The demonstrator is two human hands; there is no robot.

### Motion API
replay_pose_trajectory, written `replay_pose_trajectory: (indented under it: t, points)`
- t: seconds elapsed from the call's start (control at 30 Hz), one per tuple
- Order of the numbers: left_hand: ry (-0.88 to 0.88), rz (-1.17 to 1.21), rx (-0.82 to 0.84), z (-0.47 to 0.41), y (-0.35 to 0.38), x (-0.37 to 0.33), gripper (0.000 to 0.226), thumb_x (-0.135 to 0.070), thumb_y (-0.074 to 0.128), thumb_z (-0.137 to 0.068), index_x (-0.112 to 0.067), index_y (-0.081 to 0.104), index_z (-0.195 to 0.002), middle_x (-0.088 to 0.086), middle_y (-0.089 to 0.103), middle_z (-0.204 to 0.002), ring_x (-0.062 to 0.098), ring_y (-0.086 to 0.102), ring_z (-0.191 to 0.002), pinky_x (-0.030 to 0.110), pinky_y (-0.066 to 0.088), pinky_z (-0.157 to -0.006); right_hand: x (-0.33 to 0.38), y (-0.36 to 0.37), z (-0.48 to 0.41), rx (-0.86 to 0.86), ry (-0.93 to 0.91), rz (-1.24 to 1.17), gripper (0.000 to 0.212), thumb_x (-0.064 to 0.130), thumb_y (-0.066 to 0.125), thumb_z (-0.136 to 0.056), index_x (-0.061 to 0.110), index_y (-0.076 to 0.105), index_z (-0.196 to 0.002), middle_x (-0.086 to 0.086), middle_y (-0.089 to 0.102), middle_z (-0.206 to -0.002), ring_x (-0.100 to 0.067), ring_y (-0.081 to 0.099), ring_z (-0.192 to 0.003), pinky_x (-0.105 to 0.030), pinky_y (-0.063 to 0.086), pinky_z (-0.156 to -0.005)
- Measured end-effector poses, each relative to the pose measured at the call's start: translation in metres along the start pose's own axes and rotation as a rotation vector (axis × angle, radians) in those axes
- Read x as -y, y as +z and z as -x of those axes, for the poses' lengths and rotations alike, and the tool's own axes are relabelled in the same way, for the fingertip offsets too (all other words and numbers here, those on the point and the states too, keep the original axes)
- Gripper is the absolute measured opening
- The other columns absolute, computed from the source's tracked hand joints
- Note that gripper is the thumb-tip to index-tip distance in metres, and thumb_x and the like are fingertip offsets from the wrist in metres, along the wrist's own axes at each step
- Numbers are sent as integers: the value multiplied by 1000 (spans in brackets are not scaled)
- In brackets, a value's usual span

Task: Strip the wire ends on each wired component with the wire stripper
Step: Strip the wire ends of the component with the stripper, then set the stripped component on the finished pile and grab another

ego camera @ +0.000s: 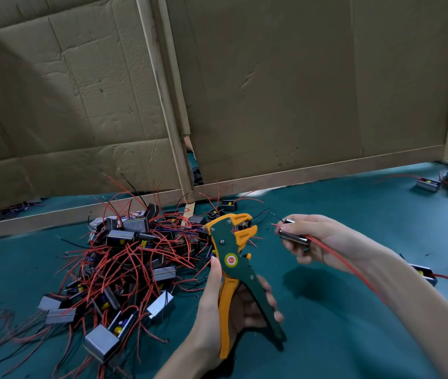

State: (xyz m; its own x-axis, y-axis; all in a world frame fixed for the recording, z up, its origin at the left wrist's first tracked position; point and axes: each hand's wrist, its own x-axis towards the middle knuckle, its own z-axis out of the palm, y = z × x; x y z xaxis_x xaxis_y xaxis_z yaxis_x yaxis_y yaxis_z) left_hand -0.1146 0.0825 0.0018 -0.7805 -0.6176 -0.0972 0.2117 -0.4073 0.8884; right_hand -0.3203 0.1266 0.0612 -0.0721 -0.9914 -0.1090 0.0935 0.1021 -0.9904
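Note:
My left hand (217, 310) grips the handles of a green and orange wire stripper (233, 258), held upright with its jaws parted near the top. To its right, my right hand (310, 239) holds a small metal wired component (294, 237); its red wire (354, 272) trails back over my forearm and a short end points toward the stripper's jaws. There is a gap between that wire end and the jaws. A heap of similar wired components (124, 258) with red and black wires lies on the green table at centre left.
Cardboard panels (272, 91) on wooden frames wall off the back of the green table (340, 324). Loose components lie at the far right (436, 183), one by my right forearm (425, 273), and others near the panel base (229, 205).

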Motion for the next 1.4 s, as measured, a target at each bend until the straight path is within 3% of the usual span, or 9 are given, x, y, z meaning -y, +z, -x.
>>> replay_pose_trajectory:
  t: [0.23, 0.3, 0.37, 0.5, 0.67, 0.8, 0.97, 1.23, 1.4]
  points:
    - [40, 65, -20, -6, -4, 4, 88, -81, 32, -69, -2, 69, -81, 20, 61, -77, 36, 63, -69, 44, 53, -75, -13, 0, -17, -450, -67, 188, 27, 21, 61, -93, 1, 63, -111, -7, 68, -78, -6, 52, -45, -17, 42, -43]
    - [32, 57, -19, -6, -3, 5, 88, -81, 30, -69, -2, 69, -80, 20, 61, -77, 36, 63, -69, 42, 54, -71, -14, 9, -26, -331, -53, -71, 62, 31, 60, -94, 2, 37, -144, -4, 65, -111, -13, 68, -86, -27, 55, -85]
    - [26, 51, -18, -6, -4, 6, 89, -80, 27, -72, -2, 69, -80, 21, 61, -77, 36, 64, -68, 41, 54, -70, -14, 14, -30, -214, 30, -133, 103, 48, 63, -84, 14, -5, -154, 9, 49, -135, -16, 56, -118, -34, 31, -115]
    - [29, 47, -16, -7, -5, 6, 89, -81, 31, -70, -2, 70, -80, 21, 62, -77, 35, 64, -68, 44, 54, -72, -14, 8, -12, -338, 66, 655, 92, 54, 63, -85, 20, 12, -154, -2, 5, -161, -23, 19, -145, -40, 21, -117]
    - [31, 69, 20, -4, -7, 6, 90, -81, 32, -74, 2, 67, -86, 23, 60, -81, 38, 62, -73, 46, 52, -75, 1, -19, 22, -543, 528, 1739, 40, 20, 41, -89, 19, 39, -129, -11, 29, -131, -30, 26, -125, -47, 36, -86]
    - [40, 71, 22, -3, -5, 5, 90, -79, 31, -76, 3, 66, -88, 24, 59, -82, 39, 62, -74, 48, 52, -76, 10, -45, 36, -462, 791, 1683, 40, 9, 43, -85, 22, 44, -122, -7, 36, -131, -26, 35, -126, -39, 39, -78]
    - [39, 71, 11, -2, -4, 5, 90, -79, 31, -76, 3, 66, -88, 24, 59, -83, 39, 62, -74, 52, 51, -80, 4, -71, 37, -442, 649, 1624, 21, 4, 40, -86, 19, 36, -72, -3, 55, -116, -25, 52, -91, -26, 41, -74]
    - [29, 74, 4, -1, -4, 3, 89, -78, 30, -77, 3, 66, -86, 24, 59, -81, 39, 62, -73, 48, 52, -75, -8, -50, 0, -427, -32, 1069, 25, -5, 55, -80, 16, 59, -93, 0, 69, -78, -17, 62, -70, -22, 49, -64]
    - [25, 85, 8, 0, -3, 2, 89, -78, 31, -77, 3, 67, -86, 24, 59, -81, 39, 62, -73, 47, 53, -75, -23, -33, -13, -347, -280, 902, 42, -3, 67, -83, 23, 59, -115, 7, 64, -105, -4, 61, -65, -8, 45, -65]
